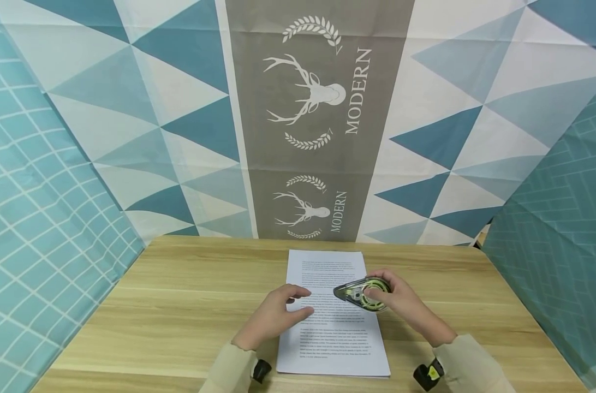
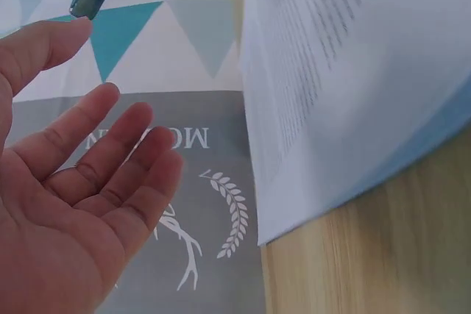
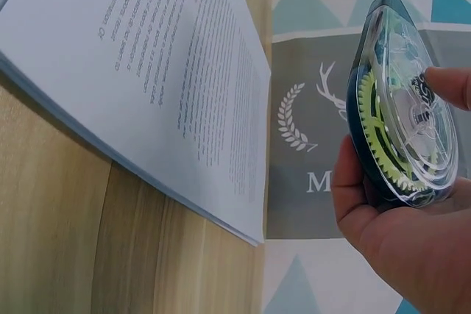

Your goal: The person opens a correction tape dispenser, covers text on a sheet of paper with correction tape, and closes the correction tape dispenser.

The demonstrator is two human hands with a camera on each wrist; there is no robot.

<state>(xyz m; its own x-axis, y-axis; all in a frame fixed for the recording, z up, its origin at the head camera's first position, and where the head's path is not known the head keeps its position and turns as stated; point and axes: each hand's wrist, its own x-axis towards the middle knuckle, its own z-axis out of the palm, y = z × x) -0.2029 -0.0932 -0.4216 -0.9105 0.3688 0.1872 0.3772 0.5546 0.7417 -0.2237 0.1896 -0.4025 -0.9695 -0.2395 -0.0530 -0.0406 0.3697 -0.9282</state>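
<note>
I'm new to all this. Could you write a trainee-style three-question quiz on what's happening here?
1. True or false: both hands hold something.
2. What lies on the wooden table: A, a bowl; B, printed paper; C, scissors?
3. Complete: the word on the patterned backdrop reads ____.

Key:
1. False; the right hand holds the tape dispenser, the left hand nothing.
2. B.
3. MODERN.

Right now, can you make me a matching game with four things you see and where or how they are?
1. left hand
2. tape dispenser
3. paper stack
4. deer heads

A. lying on the wooden table
B. white, on a grey strip
C. holding nothing
D. held in the right hand

Pairs: 1-C, 2-D, 3-A, 4-B
</note>
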